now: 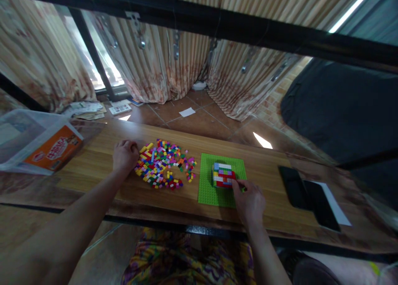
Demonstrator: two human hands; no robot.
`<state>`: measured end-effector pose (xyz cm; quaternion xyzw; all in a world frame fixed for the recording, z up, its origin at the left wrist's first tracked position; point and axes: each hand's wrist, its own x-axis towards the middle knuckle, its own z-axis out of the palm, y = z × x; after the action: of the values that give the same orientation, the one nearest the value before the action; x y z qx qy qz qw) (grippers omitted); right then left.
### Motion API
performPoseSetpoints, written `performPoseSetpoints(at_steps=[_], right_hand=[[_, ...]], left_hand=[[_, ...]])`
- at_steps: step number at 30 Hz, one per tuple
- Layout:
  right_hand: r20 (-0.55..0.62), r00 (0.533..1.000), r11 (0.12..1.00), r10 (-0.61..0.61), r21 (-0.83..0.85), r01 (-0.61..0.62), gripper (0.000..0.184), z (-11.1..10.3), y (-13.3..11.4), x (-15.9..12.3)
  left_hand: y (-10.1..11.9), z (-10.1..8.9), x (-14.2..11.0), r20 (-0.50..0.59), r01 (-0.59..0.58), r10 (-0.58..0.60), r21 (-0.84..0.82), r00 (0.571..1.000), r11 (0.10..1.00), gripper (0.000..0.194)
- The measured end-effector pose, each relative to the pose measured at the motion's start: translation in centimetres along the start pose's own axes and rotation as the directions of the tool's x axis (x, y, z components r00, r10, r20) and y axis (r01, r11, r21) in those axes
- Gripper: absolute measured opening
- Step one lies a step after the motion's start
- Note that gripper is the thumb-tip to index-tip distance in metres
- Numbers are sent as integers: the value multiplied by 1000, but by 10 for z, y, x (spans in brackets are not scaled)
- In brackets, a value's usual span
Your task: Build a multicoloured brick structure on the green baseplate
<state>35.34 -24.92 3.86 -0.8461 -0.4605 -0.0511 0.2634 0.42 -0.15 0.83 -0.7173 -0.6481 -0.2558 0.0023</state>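
A green baseplate (209, 189) lies on the wooden table (93, 169), with a small block built of many-coloured bricks (222, 175) standing on it. My right hand (248, 202) rests at the plate's near right corner, its fingers pinched together against the block's lower right edge; what they pinch is too small to name. A loose pile of small coloured bricks (163, 164) lies left of the plate. My left hand (124, 154) sits curled at the pile's left edge, fingers bent down onto the table.
A clear plastic tub (18, 127) with an orange box (52, 148) in it stands at the table's left end. Two dark phones (307, 196) on a white sheet lie at the right. Curtains and a tiled floor lie beyond the far edge.
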Motion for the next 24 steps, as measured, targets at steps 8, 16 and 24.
performPoseSetpoints(at_steps=[8,16,24], right_hand=[[65,993,993,99,57,-102,48,-6,-2,5],[69,992,990,108,79,-114,37,-6,-10,7],[70,989,984,127,115,-135,40,-4,-8,6]], left_hand=[[1,0,0,0,1,-1,-3,1000,1000,26],[2,-1,0,7,13,-13,0,1000,1000,28],[1,0,0,5,7,-7,-21,1000,1000,26]])
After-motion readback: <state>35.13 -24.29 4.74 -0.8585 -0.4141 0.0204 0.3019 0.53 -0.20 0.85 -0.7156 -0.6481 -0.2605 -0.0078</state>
